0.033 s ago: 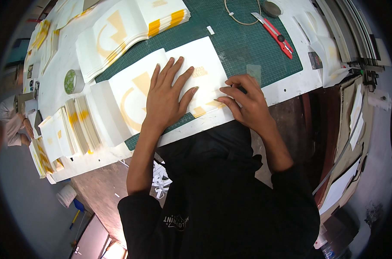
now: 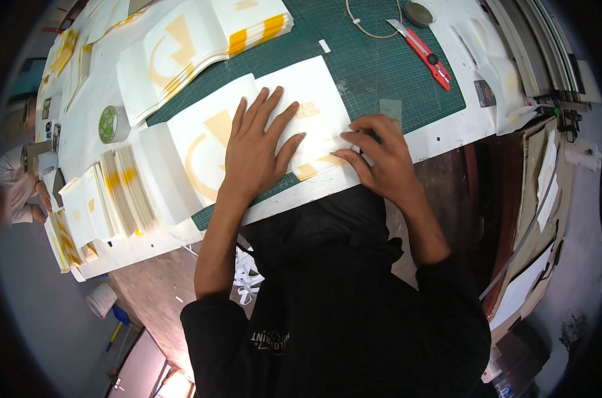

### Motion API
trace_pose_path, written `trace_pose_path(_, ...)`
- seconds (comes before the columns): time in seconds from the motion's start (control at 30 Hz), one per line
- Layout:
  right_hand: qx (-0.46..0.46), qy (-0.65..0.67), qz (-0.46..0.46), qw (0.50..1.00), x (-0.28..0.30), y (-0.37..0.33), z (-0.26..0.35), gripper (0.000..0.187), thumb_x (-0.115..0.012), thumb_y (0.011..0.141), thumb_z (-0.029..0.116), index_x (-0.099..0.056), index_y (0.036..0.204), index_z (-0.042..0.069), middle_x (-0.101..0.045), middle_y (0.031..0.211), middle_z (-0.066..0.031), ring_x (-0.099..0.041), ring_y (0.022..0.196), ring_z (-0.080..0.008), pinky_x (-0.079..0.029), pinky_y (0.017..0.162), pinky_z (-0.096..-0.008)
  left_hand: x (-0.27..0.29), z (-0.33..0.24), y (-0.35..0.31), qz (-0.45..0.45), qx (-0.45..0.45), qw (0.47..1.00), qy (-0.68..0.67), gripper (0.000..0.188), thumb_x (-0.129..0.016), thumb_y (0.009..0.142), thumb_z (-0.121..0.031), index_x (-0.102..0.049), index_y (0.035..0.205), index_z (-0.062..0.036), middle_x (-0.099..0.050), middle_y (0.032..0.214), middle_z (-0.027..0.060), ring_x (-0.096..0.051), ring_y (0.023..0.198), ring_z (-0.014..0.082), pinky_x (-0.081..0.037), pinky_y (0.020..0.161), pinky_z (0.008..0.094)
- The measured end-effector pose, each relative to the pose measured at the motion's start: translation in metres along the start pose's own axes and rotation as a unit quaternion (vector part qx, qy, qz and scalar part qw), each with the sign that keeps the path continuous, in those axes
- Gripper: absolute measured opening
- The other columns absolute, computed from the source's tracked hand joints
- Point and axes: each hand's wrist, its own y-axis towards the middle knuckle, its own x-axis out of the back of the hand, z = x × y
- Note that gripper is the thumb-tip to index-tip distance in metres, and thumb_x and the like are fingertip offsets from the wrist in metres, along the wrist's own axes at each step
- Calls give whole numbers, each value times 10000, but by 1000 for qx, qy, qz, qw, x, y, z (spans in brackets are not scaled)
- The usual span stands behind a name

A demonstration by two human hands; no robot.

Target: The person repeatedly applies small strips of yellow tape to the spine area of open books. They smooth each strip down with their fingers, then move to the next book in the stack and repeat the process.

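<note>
My left hand (image 2: 256, 142) lies flat, fingers spread, on a folded white paper sheet (image 2: 324, 79) with pale orange printing. Curled in at the sheet's right edge is my right hand (image 2: 380, 156), its thumb and fingertips drawn together over the paper. Whatever sits between those fingertips is too small to make out. The sheet rests on a green cutting mat (image 2: 281, 187), close to the table's near edge. A translucent flap (image 2: 168, 174) extends from its left end. Just beyond my right hand lies a small clear plastic piece (image 2: 391, 111).
A stack of printed sheets (image 2: 181, 50) covers the mat's far left. Folded stacks (image 2: 125, 189) and a tape roll (image 2: 113, 125) stand left. A red cutter (image 2: 428, 56) with its blade out lies far right, beside a round grey object (image 2: 418, 14). Another person (image 2: 22, 186) is at far left.
</note>
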Motion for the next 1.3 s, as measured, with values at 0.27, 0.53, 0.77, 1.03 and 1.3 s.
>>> trace_pose_path(0.27, -202, -56, -4, 978, -2, -30, 31, 550, -909, 840, 361, -719, 1183, -25, -640, 1197, -197, -617, 1087, -334, -470, 926, -508, 0, -1, 1, -1, 0, 1000, -3, 505, -660, 1024, -329, -609, 1492, -145, -468, 1638, 162, -373, 1559, 369, -189, 1312, 565)
trace_pose_path(0.53, -209, -17, -55, 976, -17, -36, 35, 543, -910, 838, 309, -710, 1203, -39, -653, 1121, -202, -628, 1052, -337, -472, 904, -502, -1, -1, 0, -4, -2, 1000, 6, 492, -656, 1027, -318, -615, 1481, -134, -468, 1638, 167, -371, 1559, 377, -187, 1311, 570)
trace_pose_path(0.77, -165, 14, -89, 982, -15, -39, 36, 558, -916, 819, 216, -689, 1259, -42, -682, 1193, -222, -657, 1082, -356, -503, 922, -489, 1, -2, 1, 0, -1, 1000, 4, 492, -652, 1029, -313, -610, 1483, -129, -457, 1646, 165, -361, 1563, 380, -186, 1311, 571)
trace_pose_path(1.03, -229, 233, -96, 940, -17, -33, 36, 440, -854, 878, 50, -681, 1276, -25, -754, 1024, -160, -708, 868, -179, -539, 741, -284, 2, -4, 1, -5, 0, 1000, -6, 503, -664, 1017, -305, -608, 1483, -126, -464, 1636, 173, -370, 1556, 387, -195, 1307, 572)
trace_pose_path(1.3, -213, 357, -150, 897, -33, -14, 31, 401, -797, 936, 28, -665, 1312, -15, -762, 996, -107, -682, 829, -118, -521, 711, -252, 2, -2, 1, 2, 3, 1000, 5, 519, -657, 1019, -355, -618, 1490, -138, -467, 1639, 159, -366, 1564, 356, -195, 1311, 547)
